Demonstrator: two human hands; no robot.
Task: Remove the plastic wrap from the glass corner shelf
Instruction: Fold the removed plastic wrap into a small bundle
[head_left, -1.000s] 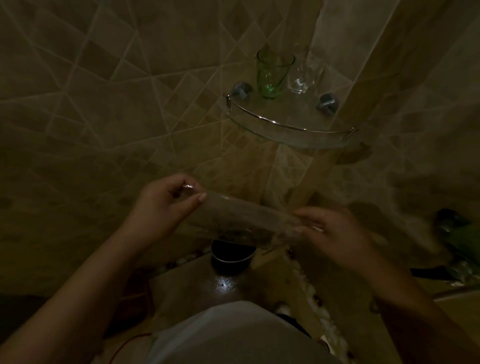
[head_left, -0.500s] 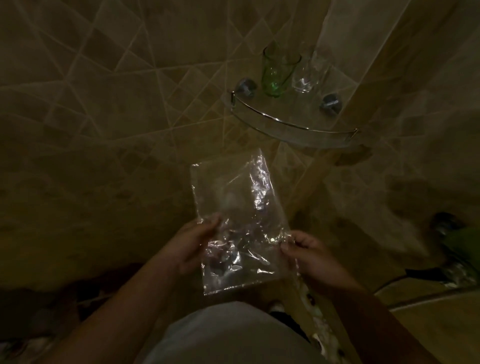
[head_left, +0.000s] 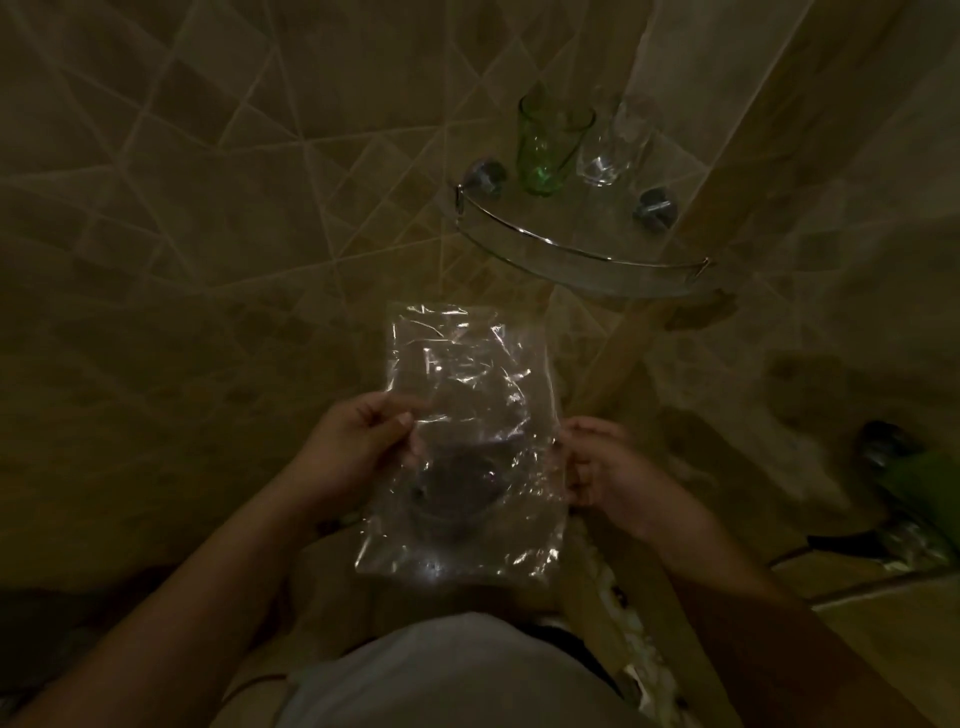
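A clear, crinkled sheet of plastic wrap (head_left: 467, 441) hangs flat in front of me, well below the shelf. My left hand (head_left: 353, 447) pinches its left edge and my right hand (head_left: 602, 467) pinches its right edge. The glass corner shelf (head_left: 587, 260), with a chrome rail and two round metal mounts, sits in the tiled corner above and to the right of the wrap. A green glass (head_left: 550, 140) and a clear glass (head_left: 610, 145) stand on the shelf.
Tiled walls meet at the corner behind the shelf. A dark round container (head_left: 447, 499) shows on the floor through the wrap. A green object (head_left: 914, 483) lies at the right edge. Pebbled floor strip (head_left: 618, 597) runs below my right arm.
The wrap, earlier stretched low and edge-on between my hands, has been turned upright and flat facing me. Both hands moved closer together and lower, and my view tilted down slightly.
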